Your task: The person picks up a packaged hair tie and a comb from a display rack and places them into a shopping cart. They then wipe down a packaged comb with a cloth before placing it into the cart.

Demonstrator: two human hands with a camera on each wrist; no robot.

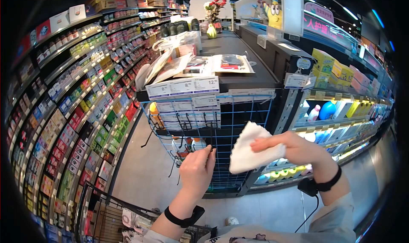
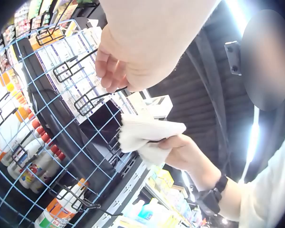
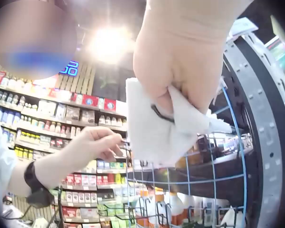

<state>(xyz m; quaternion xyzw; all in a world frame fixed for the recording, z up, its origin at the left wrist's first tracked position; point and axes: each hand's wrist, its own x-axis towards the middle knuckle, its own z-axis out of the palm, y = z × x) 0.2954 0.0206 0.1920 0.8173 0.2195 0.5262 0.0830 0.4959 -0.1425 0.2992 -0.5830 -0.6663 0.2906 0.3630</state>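
Observation:
My left hand (image 1: 196, 170) pinches the front end of a black wire hook (image 2: 101, 97) that sticks out from the blue wire grid (image 1: 247, 111). To its right, my right hand (image 1: 296, 147) grips a folded white cloth (image 1: 251, 153) in front of the grid. A short dark strip (image 3: 161, 114) shows in the cloth's fold by the fingers in the right wrist view. Several other black hooks (image 2: 69, 69) stand out from the grid around my left hand. White bottles with orange labels (image 2: 62, 206) show behind the wires.
Above the grid, a dark shelf top (image 1: 260, 74) holds flat packets (image 1: 232, 64) and price labels (image 1: 183, 87). A shopping cart (image 1: 106, 215) stands at the lower left. Stocked shelves (image 1: 81, 128) run along the left, and a lit shelf (image 1: 332, 128) is at the right.

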